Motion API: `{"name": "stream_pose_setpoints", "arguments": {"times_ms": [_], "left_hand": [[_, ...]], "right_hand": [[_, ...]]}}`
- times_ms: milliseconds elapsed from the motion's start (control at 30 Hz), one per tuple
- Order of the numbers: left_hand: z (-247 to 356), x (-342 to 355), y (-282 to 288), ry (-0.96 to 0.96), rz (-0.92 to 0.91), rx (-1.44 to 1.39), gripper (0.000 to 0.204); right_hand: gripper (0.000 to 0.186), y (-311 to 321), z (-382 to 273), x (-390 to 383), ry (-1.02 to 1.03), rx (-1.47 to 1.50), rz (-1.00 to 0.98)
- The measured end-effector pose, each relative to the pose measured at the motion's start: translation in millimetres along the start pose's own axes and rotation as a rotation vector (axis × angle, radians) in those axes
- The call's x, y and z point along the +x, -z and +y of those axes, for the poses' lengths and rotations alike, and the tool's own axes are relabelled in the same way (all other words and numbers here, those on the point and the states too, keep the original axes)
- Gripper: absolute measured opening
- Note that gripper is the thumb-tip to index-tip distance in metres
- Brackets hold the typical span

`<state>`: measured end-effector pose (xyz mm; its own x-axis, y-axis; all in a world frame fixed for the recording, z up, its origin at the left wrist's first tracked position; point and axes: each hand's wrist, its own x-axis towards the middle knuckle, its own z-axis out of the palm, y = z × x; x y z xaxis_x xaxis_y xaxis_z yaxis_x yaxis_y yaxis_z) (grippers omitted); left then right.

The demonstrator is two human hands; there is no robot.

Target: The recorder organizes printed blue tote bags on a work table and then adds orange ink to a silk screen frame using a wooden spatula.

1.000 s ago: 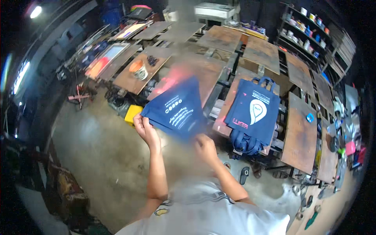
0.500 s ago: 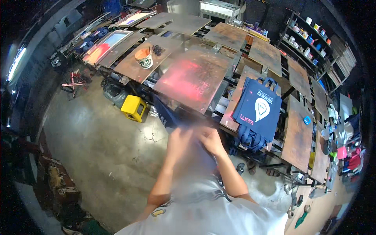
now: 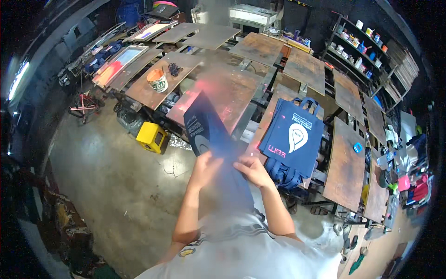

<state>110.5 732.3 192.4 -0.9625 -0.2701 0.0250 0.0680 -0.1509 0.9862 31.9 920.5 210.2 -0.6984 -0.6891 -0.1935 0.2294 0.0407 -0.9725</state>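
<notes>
Both hands grip a navy blue tote bag [image 3: 203,122] in front of my body. Its printed panel, with white lettering and part of a white shape, stands up at a slant before the pink-stained board [image 3: 241,88]. My left hand [image 3: 205,168] is closed on the bag's left side. On the other side, my right hand [image 3: 253,170] pinches the cloth between thumb and fingers. A blurred streak down the middle hides part of the bag between the hands. To the right, a stack of navy tote bags [image 3: 283,139] with a white drop-shaped print lies on another board.
A bucket [image 3: 158,83] with orange contents stands on a board at left, beside a dark tangled clump [image 3: 175,69]. Under the boards sits a yellow box-shaped stool [image 3: 151,137]. Shelves of bottles and tubs [image 3: 355,46] stand at back right. Sandals [image 3: 318,210] lie on the floor.
The bag's printed panel has come up from below the board's edge and now stands upright above my left hand. Both hands stay on the bag. The view has shifted slightly.
</notes>
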Motion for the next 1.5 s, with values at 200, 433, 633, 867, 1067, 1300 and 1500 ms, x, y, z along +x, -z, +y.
{"name": "stream_pose_setpoints", "arguments": {"times_ms": [200,433,633,867,1067,1300,1500], "left_hand": [[1.4,23.3,-64.2,-0.046,-0.030,0.297,0.017],[-19.8,44.7,-115.4,0.024,-0.044,0.353,0.020],[-28.7,62.5,-152.5,-0.040,0.068,0.294,0.022],[-46.4,52.6,-171.7,0.263,-0.178,0.402,0.026],[-59.6,55.8,-163.9,0.261,0.061,0.322,0.050],[-52.1,63.1,-157.4,0.292,-0.017,0.239,0.050],[-11.7,62.5,-171.6,0.479,-0.194,-0.033,0.027]], "right_hand": [[0.012,33.1,17.5,5.7,0.261,0.028,0.269],[0.017,101.4,21.3,-3.5,0.180,0.085,0.237],[0.015,150.1,-27.9,-32.7,-0.043,-0.108,-0.115],[0.020,168.8,31.9,-0.2,0.280,-0.128,0.168],[0.018,176.1,15.5,-6.4,-0.047,-0.045,-0.192],[0.024,163.1,3.5,-6.4,-0.057,0.197,-0.168],[0.025,165.0,7.9,0.4,0.005,0.327,-0.113]]}}
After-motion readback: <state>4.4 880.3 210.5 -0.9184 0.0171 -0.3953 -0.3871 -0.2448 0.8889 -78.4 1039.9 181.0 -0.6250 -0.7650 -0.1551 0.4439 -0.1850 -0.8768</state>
